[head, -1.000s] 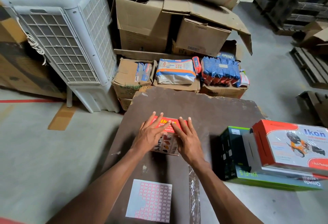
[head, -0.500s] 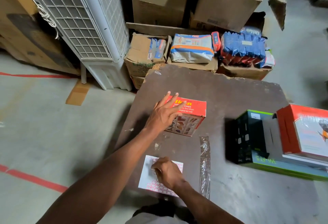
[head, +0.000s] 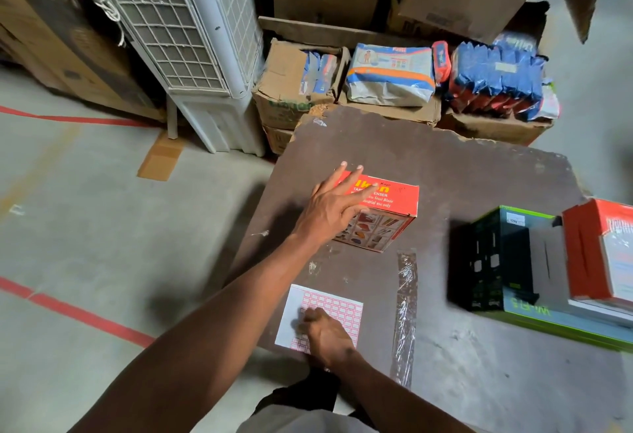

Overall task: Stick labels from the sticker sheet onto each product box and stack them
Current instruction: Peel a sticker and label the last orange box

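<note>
A warehouse floor of grey concrete marked with red tape lines is seen, and on it lies a worn brown board [head: 479, 172] used as the work surface. The red tape-dispenser box [head: 387, 213] stands mid-board, steadied by the left hand [head: 329, 210], laid flat with fingers spread over its top and near-left corner. The right hand [head: 325, 333] is pressed on the sticker sheet [head: 325, 309] at the near edge, fingertips bunched on the labels; whether 1 is pinched cannot be told. A label could tear or curl onto itself if peeled hastily, and the unheld sheet could lift with it. At the right, a red box [head: 603, 254] is stacked on a green and black box [head: 496, 261]. Beyond the board, open cartons [head: 291, 90] are filled with packets: a white diaper pack [head: 390, 72] and blue packs [head: 496, 76] lying on top.
</note>
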{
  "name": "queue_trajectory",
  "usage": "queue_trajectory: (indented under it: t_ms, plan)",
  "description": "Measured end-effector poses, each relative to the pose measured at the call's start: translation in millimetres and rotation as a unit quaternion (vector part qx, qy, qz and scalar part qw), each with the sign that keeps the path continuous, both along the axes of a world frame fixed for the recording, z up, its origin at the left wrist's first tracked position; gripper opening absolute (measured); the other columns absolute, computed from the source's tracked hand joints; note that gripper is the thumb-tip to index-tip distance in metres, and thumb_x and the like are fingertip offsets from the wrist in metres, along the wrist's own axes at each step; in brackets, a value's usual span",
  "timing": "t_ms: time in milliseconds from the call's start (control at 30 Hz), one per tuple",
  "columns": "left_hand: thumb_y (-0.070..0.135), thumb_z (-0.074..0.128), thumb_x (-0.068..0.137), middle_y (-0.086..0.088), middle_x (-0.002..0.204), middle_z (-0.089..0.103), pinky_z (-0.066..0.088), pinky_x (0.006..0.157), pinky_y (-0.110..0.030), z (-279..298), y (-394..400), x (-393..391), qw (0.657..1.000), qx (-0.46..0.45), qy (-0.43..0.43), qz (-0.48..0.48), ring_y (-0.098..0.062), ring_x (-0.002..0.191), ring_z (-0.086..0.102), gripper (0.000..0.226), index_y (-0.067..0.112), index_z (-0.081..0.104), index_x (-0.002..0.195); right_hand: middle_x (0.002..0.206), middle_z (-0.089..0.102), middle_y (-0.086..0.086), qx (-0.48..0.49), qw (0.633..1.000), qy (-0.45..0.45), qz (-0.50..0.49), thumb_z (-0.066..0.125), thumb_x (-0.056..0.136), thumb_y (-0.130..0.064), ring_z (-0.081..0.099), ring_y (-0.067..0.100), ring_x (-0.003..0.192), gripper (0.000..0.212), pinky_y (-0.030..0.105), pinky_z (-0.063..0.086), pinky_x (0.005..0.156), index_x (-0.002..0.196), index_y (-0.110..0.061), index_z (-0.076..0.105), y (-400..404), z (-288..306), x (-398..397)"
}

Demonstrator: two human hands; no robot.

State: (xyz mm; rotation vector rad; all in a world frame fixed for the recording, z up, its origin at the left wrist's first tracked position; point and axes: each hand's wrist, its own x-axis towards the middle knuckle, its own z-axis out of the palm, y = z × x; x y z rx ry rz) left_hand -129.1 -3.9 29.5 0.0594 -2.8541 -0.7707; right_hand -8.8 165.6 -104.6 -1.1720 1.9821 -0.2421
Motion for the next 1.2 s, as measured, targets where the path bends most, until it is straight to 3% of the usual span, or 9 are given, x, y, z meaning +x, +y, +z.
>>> queue_trajectory:
  t_ms: [167,267,400,600,800,1067,1200]
  plan:
    - [0.023,0.06,0.101,0.001,0.165,0.028,0.026,0.115,-0.062,1,0,0,1.0,0.008,-0.001,0.002,-0.026,0.157,0.009,0.055,0.041,0.044,0.149,0.156,0.037,0.009,-0.011,0.998,0.006,0.059,0.059,0.095,-0.015,0.039,0.033,0.139,0.051,0.048,0.043,0.109,0.144,-0.02,0.048,6,-4,-3]
    - [0.024,0.06,0.101,0.0,0.165,0.029,0.027,0.115,-0.061,3,0,-1,1.0,0.011,-0.003,-0.001,-0.027,0.156,0.009,0.054,0.04,0.045,0.149,0.158,0.036,0.01,-0.013,0.999,0.001,0.04,0.054,0.102,-0.015,0.036,0.031,0.141,0.049,0.044,0.038,0.114,0.15,-0.015,0.042,8,-2,-5]
    - [0.023,0.059,0.101,0.0,0.165,0.028,0.026,0.115,-0.059,5,-1,-1,1.0,0.013,-0.007,-0.002,-0.027,0.156,0.009,0.053,0.041,0.044,0.149,0.152,0.044,0.018,0.0,1.0,0.025,0.017,0.048,0.103,-0.006,0.038,0.037,0.141,0.037,0.044,0.034,0.115,0.138,-0.001,0.057,8,-5,-5]
    - [0.026,0.056,0.103,0.001,0.165,0.028,0.028,0.114,-0.056,6,-2,-2,1.0,0.015,-0.009,-0.002,-0.026,0.156,0.009,0.05,0.041,0.045,0.149,0.163,0.031,0.004,-0.033,0.998,0.005,0.047,0.049,0.106,-0.016,0.032,0.03,0.146,0.048,0.041,0.033,0.118,0.153,-0.019,0.04,3,-3,-10]
    - [0.026,0.055,0.103,0.001,0.165,0.029,0.029,0.114,-0.056,5,-3,-3,1.0,0.015,-0.011,-0.002,-0.026,0.156,0.01,0.05,0.041,0.045,0.149,0.162,0.031,0.009,-0.022,0.996,0.034,0.083,0.04,0.11,-0.017,0.032,0.032,0.145,0.046,0.045,0.035,0.116,0.155,-0.015,0.035,-3,5,-13]
    - [0.027,0.057,0.103,0.003,0.166,0.027,0.026,0.115,-0.058,0,-5,-6,1.0,0.008,-0.021,0.0,-0.024,0.157,0.007,0.052,0.044,0.042,0.15,0.164,0.024,0.006,-0.013,0.995,0.029,0.095,0.059,0.097,-0.014,0.029,0.033,0.145,0.062,0.05,0.042,0.109,0.153,-0.022,0.035,6,-5,-8]
    - [0.026,0.058,0.103,0.002,0.165,0.029,0.028,0.115,-0.057,0,-5,-5,1.0,0.01,-0.01,-0.003,-0.025,0.156,0.009,0.053,0.043,0.043,0.15,0.165,0.023,0.005,-0.006,0.994,0.02,0.104,0.058,0.098,-0.014,0.027,0.033,0.147,0.057,0.05,0.04,0.113,0.151,-0.019,0.04,10,-3,-6]
